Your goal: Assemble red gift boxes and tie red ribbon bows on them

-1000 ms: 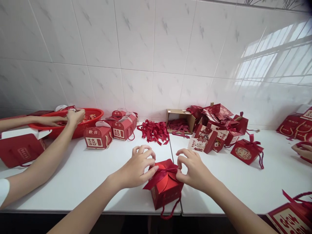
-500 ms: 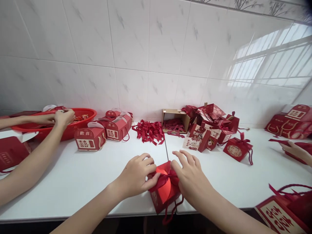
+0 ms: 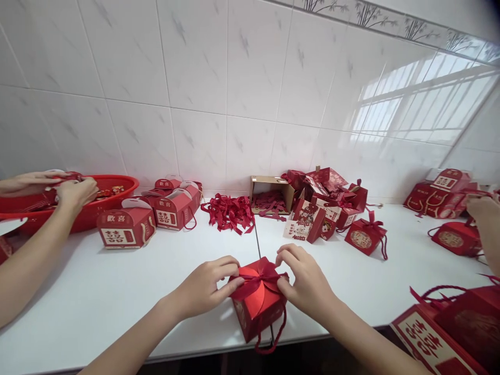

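A red gift box [image 3: 255, 312] with overlapping petal flaps stands at the table's front edge, its cord handle hanging over the near side. Across its top lies a dark red ribbon [image 3: 261, 277] tied in a bow. My left hand [image 3: 213, 284] pinches the bow's left loop between thumb and fingers. On the other side, my right hand [image 3: 302, 276] grips the bow's right part with thumb and curled forefinger. Behind the box, a heap of loose red ribbons [image 3: 228, 212] lies near the wall.
An open cardboard box [image 3: 272, 195] of dark red pieces stands by a pile of folded boxes [image 3: 312, 216]. Gable boxes [image 3: 127, 224] and a red basin [image 3: 84, 221] are at left, with a co-worker's hands [image 3: 74, 190]. Another person's hand [image 3: 484, 208] is at right.
Both my hands have drawn outward on the bow, which now shows flatter and wider. The view has shifted slightly right. The co-worker's hands at left now hold a red item over the basin.
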`<move>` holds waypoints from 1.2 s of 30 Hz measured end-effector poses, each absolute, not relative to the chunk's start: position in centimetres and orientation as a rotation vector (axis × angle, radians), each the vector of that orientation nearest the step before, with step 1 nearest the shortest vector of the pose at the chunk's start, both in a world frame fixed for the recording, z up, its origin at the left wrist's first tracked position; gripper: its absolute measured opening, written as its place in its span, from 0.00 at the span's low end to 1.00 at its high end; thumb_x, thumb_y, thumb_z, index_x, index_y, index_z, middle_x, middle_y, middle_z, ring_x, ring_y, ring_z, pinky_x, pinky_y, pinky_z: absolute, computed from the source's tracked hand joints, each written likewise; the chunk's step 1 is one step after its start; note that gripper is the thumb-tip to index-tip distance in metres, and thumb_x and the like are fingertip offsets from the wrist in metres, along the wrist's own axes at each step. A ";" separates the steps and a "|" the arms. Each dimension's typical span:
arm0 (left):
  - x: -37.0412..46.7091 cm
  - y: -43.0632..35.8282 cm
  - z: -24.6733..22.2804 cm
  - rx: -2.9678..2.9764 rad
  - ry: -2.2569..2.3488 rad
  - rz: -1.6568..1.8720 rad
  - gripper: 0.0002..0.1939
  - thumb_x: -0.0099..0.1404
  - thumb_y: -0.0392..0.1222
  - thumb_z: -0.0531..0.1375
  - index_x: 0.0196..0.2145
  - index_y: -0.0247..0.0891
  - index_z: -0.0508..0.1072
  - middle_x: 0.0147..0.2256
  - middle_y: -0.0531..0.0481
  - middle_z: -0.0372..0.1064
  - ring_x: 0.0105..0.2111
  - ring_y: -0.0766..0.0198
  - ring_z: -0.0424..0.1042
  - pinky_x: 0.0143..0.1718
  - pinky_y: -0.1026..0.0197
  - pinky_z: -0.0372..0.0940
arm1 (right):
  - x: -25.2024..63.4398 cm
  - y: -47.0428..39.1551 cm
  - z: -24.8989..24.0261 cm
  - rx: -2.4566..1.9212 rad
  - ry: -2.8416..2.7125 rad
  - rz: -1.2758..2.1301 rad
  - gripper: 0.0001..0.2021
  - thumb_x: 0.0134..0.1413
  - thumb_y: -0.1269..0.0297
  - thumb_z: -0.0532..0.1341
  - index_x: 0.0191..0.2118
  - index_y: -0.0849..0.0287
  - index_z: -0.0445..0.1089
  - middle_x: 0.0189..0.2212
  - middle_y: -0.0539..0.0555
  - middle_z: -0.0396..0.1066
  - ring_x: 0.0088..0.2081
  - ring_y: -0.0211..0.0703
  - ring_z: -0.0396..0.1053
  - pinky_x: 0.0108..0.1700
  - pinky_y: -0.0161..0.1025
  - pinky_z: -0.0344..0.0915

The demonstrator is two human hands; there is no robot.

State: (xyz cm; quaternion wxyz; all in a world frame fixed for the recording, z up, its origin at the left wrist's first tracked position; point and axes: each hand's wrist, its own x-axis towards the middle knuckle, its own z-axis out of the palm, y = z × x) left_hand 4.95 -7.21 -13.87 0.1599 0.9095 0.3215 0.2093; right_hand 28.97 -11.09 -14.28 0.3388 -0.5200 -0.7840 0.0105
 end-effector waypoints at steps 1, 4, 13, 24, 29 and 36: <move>4.8 -7.2 -13.9 2.590 0.910 0.597 0.13 0.70 0.44 0.49 0.31 0.39 0.68 0.36 0.51 0.67 0.33 0.66 0.66 0.38 0.63 0.61 | 29.1 -11.3 -14.3 -1.347 -2.060 0.033 0.13 0.40 0.80 0.54 0.34 0.58 0.63 0.41 0.55 0.66 0.42 0.49 0.64 0.43 0.46 0.61; 4.8 -7.4 -14.1 2.468 0.880 0.634 0.13 0.69 0.44 0.49 0.31 0.39 0.69 0.36 0.49 0.68 0.34 0.65 0.67 0.37 0.63 0.62 | 30.2 -11.5 -14.2 -1.201 -2.151 0.242 0.17 0.43 0.80 0.54 0.40 0.56 0.65 0.48 0.56 0.64 0.49 0.49 0.62 0.49 0.47 0.60; 5.9 -6.9 -17.3 1.951 0.801 0.818 0.11 0.68 0.48 0.53 0.37 0.38 0.68 0.44 0.46 0.71 0.39 0.62 0.72 0.35 0.64 0.68 | 32.0 -12.0 -18.1 -1.090 -2.023 1.260 0.66 0.26 0.62 0.75 0.68 0.52 0.31 0.63 0.61 0.48 0.59 0.55 0.56 0.56 0.46 0.59; 4.8 -8.8 -20.1 1.971 0.975 0.846 0.20 0.68 0.47 0.52 0.57 0.53 0.60 0.60 0.49 0.58 0.58 0.56 0.62 0.52 0.57 0.67 | 37.6 -9.7 -21.9 -1.494 -1.365 0.678 0.44 0.46 0.62 0.64 0.64 0.58 0.37 0.31 0.49 0.66 0.27 0.42 0.67 0.32 0.42 0.67; 5.3 -9.4 -22.8 2.019 1.118 0.703 0.27 0.64 0.46 0.56 0.60 0.51 0.58 0.62 0.47 0.56 0.60 0.52 0.58 0.60 0.49 0.57 | 38.7 -4.5 -22.0 -1.577 -1.286 0.336 0.44 0.39 0.57 0.66 0.61 0.60 0.46 0.49 0.60 0.64 0.49 0.53 0.67 0.50 0.49 0.65; 5.0 -9.7 -23.3 2.086 1.145 0.688 0.24 0.65 0.47 0.55 0.59 0.54 0.61 0.61 0.50 0.57 0.60 0.53 0.59 0.60 0.51 0.57 | 39.9 1.1 -22.0 -1.711 -1.091 0.223 0.50 0.38 0.53 0.64 0.64 0.65 0.41 0.56 0.68 0.57 0.58 0.60 0.57 0.57 0.51 0.57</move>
